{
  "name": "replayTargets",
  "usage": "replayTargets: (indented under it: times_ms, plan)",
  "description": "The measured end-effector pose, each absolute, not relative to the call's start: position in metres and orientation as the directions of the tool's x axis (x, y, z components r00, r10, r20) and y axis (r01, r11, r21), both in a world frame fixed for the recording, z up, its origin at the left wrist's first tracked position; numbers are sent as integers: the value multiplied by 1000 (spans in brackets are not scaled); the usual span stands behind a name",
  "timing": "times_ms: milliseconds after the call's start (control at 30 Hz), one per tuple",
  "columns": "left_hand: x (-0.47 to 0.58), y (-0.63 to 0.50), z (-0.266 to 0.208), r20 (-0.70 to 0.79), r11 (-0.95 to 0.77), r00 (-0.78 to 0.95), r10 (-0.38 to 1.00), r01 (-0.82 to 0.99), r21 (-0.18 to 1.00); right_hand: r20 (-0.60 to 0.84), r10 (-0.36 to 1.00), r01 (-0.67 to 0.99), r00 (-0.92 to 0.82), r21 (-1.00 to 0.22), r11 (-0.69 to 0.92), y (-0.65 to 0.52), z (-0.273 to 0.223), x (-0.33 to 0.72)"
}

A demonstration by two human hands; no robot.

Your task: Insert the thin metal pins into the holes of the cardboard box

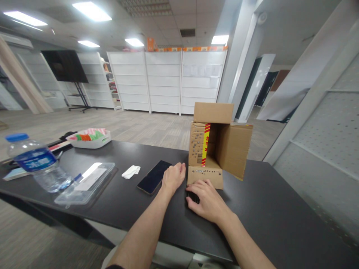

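My left hand [174, 177] is closed in a fist just right of a dark phone [154, 178] lying flat on the table. Whatever the fist may hold is hidden. My right hand [206, 198] rests low in front of an open cardboard box [196, 144], its fingertips by the front flap [206, 176]. Its fingers and thumb curl round something small and dark [193, 197], too covered to name. The box stands on its side with its opening toward me. Yellow and red tape [206, 145] runs down its front panel, and several small metallic dots show on panel and flap.
Left of the phone lie a crumpled white tissue [131, 172] and a clear plastic case [86, 183]. A water bottle [39, 160] leans in view at far left. Behind it sits a white basket [92, 141] with colourful packets. The black table's [269, 213] far edge runs behind the box.
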State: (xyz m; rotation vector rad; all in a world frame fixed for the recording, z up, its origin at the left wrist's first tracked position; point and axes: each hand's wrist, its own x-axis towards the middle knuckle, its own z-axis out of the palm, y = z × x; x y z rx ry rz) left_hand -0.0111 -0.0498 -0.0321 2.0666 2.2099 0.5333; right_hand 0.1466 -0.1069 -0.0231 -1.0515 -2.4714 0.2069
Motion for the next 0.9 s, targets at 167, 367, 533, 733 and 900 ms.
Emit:
replayTargets:
  times_ms: [167, 367, 533, 733, 900]
  plan:
    - [-10, -50, -31, 166, 49, -106, 980, 948, 316, 348, 712, 639, -610, -315, 702, -105, -22, 146]
    - [-11, -49, -33, 182, 37, -97, 979, 952, 305, 442, 706, 593, -553, -387, 707, -101, -27, 148]
    - [-10, -50, -30, 156, 60, -114, 981, 947, 314, 582, 746, 528, -325, -543, 653, -93, -31, 153]
    - [-11, -49, -34, 175, 45, -101, 979, 953, 299, 658, 753, 497, 0, -653, 571, -83, -33, 160]
    - [-13, -47, -37, 190, 25, -81, 978, 960, 279, 629, 770, 464, 105, -716, 521, -78, -35, 164]
